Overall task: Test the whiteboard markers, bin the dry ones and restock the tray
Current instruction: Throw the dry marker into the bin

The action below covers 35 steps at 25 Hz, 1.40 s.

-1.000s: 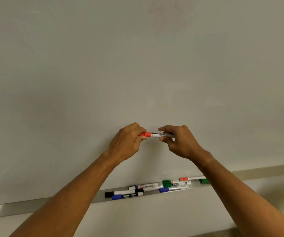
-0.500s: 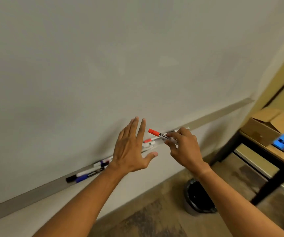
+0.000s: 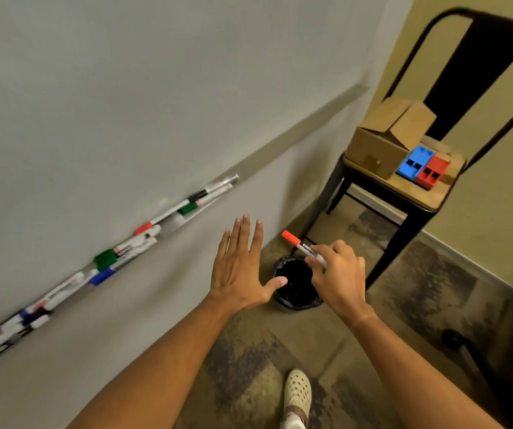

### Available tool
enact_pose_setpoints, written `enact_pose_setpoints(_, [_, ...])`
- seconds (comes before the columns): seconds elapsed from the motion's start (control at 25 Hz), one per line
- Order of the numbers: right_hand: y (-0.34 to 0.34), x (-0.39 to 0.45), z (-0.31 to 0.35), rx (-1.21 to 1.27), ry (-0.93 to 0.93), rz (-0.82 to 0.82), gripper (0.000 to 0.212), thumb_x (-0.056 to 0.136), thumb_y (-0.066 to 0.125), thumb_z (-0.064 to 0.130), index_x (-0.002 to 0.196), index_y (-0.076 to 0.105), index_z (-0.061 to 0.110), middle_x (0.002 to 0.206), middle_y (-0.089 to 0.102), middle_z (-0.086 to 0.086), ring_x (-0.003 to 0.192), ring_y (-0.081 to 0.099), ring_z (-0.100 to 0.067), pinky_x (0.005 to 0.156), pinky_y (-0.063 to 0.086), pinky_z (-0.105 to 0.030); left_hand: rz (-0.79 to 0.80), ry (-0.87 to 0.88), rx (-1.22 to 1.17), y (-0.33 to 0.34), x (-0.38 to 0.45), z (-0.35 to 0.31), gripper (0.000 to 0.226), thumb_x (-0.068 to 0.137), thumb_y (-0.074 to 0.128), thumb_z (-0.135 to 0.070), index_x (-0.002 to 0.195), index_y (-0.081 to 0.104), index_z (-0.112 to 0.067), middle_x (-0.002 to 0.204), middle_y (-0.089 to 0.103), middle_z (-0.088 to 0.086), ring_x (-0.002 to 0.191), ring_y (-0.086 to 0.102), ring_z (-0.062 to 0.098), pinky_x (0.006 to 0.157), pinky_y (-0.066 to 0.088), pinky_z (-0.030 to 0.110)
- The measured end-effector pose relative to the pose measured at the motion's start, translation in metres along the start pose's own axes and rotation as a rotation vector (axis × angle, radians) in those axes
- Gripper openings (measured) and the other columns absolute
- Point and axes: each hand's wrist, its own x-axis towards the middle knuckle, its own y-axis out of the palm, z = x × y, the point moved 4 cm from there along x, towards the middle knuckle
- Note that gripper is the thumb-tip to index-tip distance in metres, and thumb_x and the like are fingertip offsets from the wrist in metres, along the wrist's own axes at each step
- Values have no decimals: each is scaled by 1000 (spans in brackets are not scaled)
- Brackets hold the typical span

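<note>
My right hand [image 3: 338, 274] pinches a capped red whiteboard marker [image 3: 300, 245], its red cap pointing up and left. The marker hangs over a small bin with a black liner [image 3: 295, 284] on the floor. My left hand [image 3: 241, 263] is held flat beside it, fingers straight, holding nothing. Along the whiteboard [image 3: 125, 88] runs a metal tray [image 3: 168, 226] with several markers, red, green, blue and black capped, lying in a slanted row.
A black metal chair [image 3: 409, 196] with a wooden seat stands to the right, carrying an open cardboard box [image 3: 379, 147], a blue box [image 3: 414, 162] and a red box [image 3: 433, 173]. My foot in a pale shoe [image 3: 297, 394] stands on the patterned floor.
My left hand let go of the red marker's cap end and spread flat. My view swung right and down, and my right hand carried the marker from the board to above the bin.
</note>
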Motion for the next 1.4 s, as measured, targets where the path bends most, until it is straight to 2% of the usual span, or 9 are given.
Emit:
enact_pose_setpoints(0.2, [38, 33, -79, -44, 105, 94, 24, 86, 66, 33, 107, 71, 23, 90, 58, 0, 87, 58, -25, 73, 37, -38, 98, -23, 14, 66, 61, -42, 119, 71, 41, -83, 151, -16, -16, 158, -16, 16, 145, -19, 28, 120, -1, 46])
enact_pose_setpoints(0.32, [68, 50, -110, -60, 130, 182, 27, 87, 66, 33, 110, 71, 21, 93, 62, -3, 86, 61, -28, 75, 45, -40, 153, -39, 19, 102, 87, -48, 118, 70, 41, -83, 151, -13, -16, 159, -13, 16, 146, -17, 29, 120, 1, 47])
enact_pose_setpoints(0.4, [90, 55, -124, -56, 154, 250, 26, 88, 65, 32, 110, 70, 19, 96, 62, -6, 84, 62, -30, 75, 47, -40, 191, -45, 21, 125, 97, -46, 118, 70, 42, -82, 151, -11, -15, 159, -11, 17, 146, -15, 29, 120, 3, 48])
enact_pose_setpoints(0.56, [144, 55, -144, -78, 231, 373, 22, 90, 65, 31, 99, 70, 11, 95, 61, -9, 75, 63, -34, 65, 48, -36, 276, -39, 13, 171, 105, -38, 119, 70, 45, -80, 151, -12, -15, 159, -12, 17, 146, -15, 29, 120, 1, 46])
enact_pose_setpoints(0.68, [180, 60, -153, -93, 258, 421, 25, 89, 65, 31, 103, 70, 11, 99, 62, -11, 79, 64, -34, 69, 52, -38, 316, -34, 3, 197, 111, -33, 119, 70, 45, -80, 151, -12, -14, 159, -12, 16, 146, -15, 28, 120, 0, 45])
enact_pose_setpoints(0.8, [209, 76, -159, -95, 263, 421, 36, 89, 65, 36, 113, 67, 10, 106, 62, -13, 90, 64, -34, 75, 50, -41, 333, -32, -4, 215, 120, -29, 119, 70, 45, -80, 151, -13, -15, 159, -13, 15, 146, -16, 27, 120, 1, 46])
enact_pose_setpoints(0.96, [223, 89, -166, -150, 288, 389, 57, 87, 61, 54, 129, 57, 15, 122, 57, -13, 115, 52, -32, 88, 44, -48, 345, -27, -3, 225, 128, -27, 119, 69, 45, -80, 151, -13, -15, 159, -13, 15, 146, -15, 27, 120, 1, 45])
enact_pose_setpoints(1.4, [188, 93, -150, -124, 203, 327, 66, 86, 53, 60, 137, 48, 19, 132, 54, -9, 122, 48, -29, 94, 40, -48, 298, -16, 11, 191, 128, -42, 119, 70, 50, -77, 151, -12, -16, 159, -13, 16, 146, -14, 29, 120, 2, 45])
